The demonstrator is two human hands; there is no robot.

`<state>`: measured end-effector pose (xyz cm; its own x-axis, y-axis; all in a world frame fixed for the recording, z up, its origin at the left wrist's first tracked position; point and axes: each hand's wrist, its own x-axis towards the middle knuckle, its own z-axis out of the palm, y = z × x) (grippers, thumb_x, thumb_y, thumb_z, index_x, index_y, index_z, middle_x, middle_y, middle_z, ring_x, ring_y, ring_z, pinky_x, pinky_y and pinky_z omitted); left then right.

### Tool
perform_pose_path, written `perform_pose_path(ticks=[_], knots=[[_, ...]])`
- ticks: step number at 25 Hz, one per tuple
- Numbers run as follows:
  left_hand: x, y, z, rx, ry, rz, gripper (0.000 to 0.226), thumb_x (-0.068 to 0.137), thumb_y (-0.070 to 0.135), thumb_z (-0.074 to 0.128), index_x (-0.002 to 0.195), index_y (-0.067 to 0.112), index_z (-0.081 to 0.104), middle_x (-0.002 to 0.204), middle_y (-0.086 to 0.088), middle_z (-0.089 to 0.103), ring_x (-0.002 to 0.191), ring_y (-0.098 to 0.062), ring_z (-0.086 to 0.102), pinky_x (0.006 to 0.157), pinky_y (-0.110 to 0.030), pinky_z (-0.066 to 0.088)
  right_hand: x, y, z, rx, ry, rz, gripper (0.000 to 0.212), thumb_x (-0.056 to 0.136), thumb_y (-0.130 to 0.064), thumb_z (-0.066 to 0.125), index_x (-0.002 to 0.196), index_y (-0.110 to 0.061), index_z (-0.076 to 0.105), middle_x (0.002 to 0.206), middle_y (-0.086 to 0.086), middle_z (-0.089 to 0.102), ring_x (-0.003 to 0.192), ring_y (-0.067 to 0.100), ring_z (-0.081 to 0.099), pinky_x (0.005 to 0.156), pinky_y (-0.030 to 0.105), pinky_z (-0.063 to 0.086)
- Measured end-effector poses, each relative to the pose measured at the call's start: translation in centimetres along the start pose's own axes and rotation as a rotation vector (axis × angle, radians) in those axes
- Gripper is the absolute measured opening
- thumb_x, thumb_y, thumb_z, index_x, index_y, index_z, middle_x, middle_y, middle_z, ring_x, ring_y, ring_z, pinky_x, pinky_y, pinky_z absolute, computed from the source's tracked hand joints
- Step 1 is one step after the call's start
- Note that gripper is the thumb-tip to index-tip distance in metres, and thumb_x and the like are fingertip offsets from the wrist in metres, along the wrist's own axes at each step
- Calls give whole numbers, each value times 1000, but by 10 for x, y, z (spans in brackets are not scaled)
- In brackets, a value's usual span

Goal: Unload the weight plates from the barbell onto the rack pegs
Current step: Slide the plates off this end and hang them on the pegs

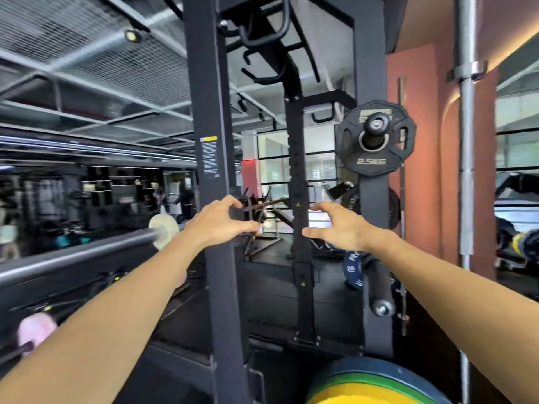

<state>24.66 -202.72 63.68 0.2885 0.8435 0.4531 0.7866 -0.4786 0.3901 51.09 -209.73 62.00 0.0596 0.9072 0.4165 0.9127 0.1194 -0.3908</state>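
From the head camera, the left hand (217,221) and right hand (339,225) reached forward, fingers spread, holding nothing. The black steel rack upright (214,158) stood between them. The grey steel barbell (78,253) ran left; a black twelve-sided 2.5 kg plate (376,161) hung on an upper black peg (376,125), stacked coloured plates (376,386) below.

Black 2.5kg plate (375,138) on upper rack peg (376,123); barbell (78,252) blurred, horizontal at left, apparently unloaded
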Motion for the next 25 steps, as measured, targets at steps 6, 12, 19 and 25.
perform_pose_path(ticks=[6, 12, 19, 25], knots=[[-47, -96, -83, 119, 81, -177, 82, 51, 78, 63, 119, 34, 51, 117, 3, 59, 104, -20, 58, 94, -41, 48, 22, -115, 56, 110, -90, -151, 75, 79, -60, 64, 141, -29, 36, 147, 0, 38, 132, 22, 42, 110, 44, 35], [-106, -217, -178, 163, 111, -307, 83, 58, 76, 67, 126, 32, 47, 136, -4, 50, 124, -24, 50, 99, -42, 43, 38, -261, 131, 211, -168, -282, 72, 83, -52, 65, 144, -26, 34, 147, 2, 36, 131, 25, 42, 106, 38, 36], [-153, -358, -263, 140, 142, -378, 74, 68, 67, 71, 128, 31, 47, 142, -5, 46, 130, -24, 45, 103, -43, 41, 59, -412, 214, 216, -208, -346, 70, 85, -60, 57, 144, -31, 31, 149, 0, 34, 129, 26, 43, 101, 39, 37], [-140, -427, -290, 111, 158, -389, 74, 70, 68, 69, 131, 33, 46, 141, -4, 45, 126, -26, 46, 104, -45, 41, 97, -482, 255, 219, -242, -356, 69, 87, -58, 56, 144, -30, 30, 153, 2, 30, 134, 26, 39, 109, 44, 33]])
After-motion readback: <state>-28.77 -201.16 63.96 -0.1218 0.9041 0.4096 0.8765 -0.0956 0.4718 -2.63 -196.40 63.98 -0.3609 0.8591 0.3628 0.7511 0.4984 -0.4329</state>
